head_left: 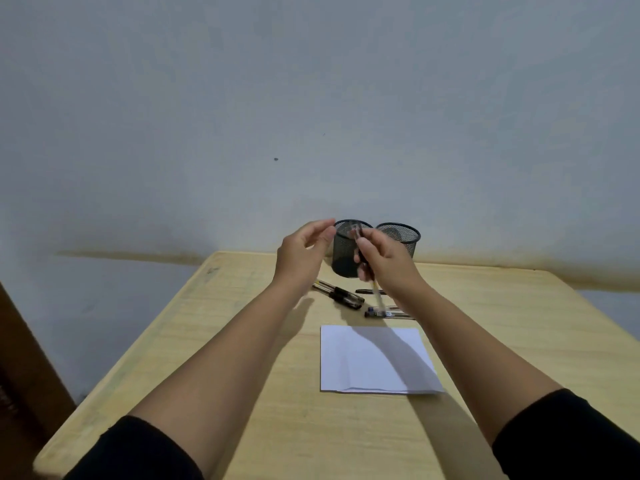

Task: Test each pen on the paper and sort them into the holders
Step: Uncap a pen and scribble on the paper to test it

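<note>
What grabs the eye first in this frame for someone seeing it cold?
The two hands raised mid-frame over the wooden table: the right hand grips a clear pen, the left hand hovers open beside it holding nothing. Right behind them, two black mesh holders stand side by side at the table's far edge. Nearer the camera lies a white paper sheet, with loose pens between it and the holders.
</note>
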Demonstrator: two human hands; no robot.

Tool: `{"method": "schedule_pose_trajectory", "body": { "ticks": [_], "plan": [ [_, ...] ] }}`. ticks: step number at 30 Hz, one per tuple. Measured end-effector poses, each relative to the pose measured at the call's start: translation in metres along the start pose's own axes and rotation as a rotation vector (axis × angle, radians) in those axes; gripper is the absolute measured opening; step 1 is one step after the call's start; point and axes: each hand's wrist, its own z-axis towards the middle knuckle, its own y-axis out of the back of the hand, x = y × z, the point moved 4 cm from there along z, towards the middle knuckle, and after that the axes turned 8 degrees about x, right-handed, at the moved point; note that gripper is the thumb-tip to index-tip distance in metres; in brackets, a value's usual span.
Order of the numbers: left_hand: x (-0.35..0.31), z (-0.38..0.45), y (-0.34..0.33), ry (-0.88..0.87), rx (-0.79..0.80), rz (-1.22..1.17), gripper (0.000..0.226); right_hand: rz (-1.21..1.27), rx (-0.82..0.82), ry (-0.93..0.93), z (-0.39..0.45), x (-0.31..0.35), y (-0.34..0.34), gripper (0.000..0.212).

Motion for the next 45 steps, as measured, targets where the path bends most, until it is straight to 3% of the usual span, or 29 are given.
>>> {"method": "schedule_pose_trajectory", "body": {
  "ticks": [2,6,11,13,15,18,21,25,28,32,36,41,45],
  "plan": [
    [-0.008,-0.005,-0.009,-0.01,0.033,-0.008,0.02,-0.11,0.03,0.02,-0.008,0.004,-0.001,0.016],
    [-0.008,-0.015,-0.019,0.01,0.024,-0.002,0.012,-0.076,0.067,-0.038,-0.025,0.004,-0.002,0.012],
    [0.007,-0.029,-0.013,0.077,-0.085,-0.101,0.014,0.263,0.333,-0.255,-0.045,0.0,0.001,0.049],
    [0.012,-0.034,-0.012,0.119,-0.112,-0.219,0.012,0.475,0.441,-0.258,-0.052,0.0,0.004,0.056],
    [0.016,-0.037,-0.012,0.163,-0.146,-0.305,0.009,0.648,0.514,-0.232,-0.056,-0.003,0.005,0.078],
    [0.02,-0.039,-0.013,0.201,-0.172,-0.365,0.01,0.82,0.542,-0.188,-0.061,-0.007,0.001,0.098],
    [0.022,-0.042,-0.015,0.199,-0.166,-0.379,0.011,0.82,0.42,-0.145,-0.058,-0.012,-0.005,0.081],
    [0.022,-0.05,-0.02,0.141,-0.067,-0.286,0.004,0.532,0.134,-0.108,-0.047,-0.022,-0.016,0.014],
    [0.025,-0.053,-0.018,0.076,-0.017,-0.242,0.01,0.512,0.029,-0.085,-0.047,-0.025,-0.017,0.017],
    [0.03,-0.054,-0.011,0.08,0.028,-0.208,0.016,0.429,0.034,-0.096,-0.048,-0.028,-0.021,0.017],
    [0.059,-0.05,0.043,0.226,-0.285,-0.33,0.017,0.557,-0.147,-0.065,-0.055,-0.033,0.015,0.019],
    [0.065,-0.052,0.049,0.219,-0.012,0.246,0.005,0.412,-0.085,-0.144,-0.059,-0.042,0.017,0.021],
    [0.09,-0.059,0.041,0.245,0.074,0.451,0.005,0.413,-0.015,-0.243,-0.062,-0.049,-0.007,0.024]
  ]
}}
